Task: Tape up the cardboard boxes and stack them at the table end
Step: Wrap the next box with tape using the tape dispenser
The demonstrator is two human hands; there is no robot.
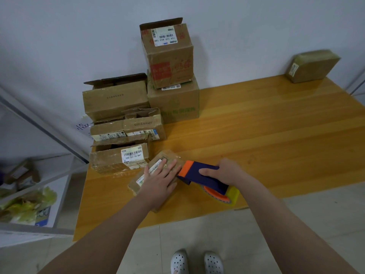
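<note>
Cardboard lay under the left hand (160, 180), whose straight fingers pressed flat on a small box (165, 155) near the front edge of the wooden table (256, 125). The right hand (225, 173) gripped a navy-and-orange tape dispenser (201, 174), its nose touching that box. Just behind, a low box (110, 163) was labelled "505-101-16-6A7", a torn box (138, 125) bore "LIBRARY", and the top box (167, 56) read "159 159 A03 160". A taped box (312, 66) sat at the far right corner.

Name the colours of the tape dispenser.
The tape dispenser is navy blue with orange parts; the head view shows it.
</note>
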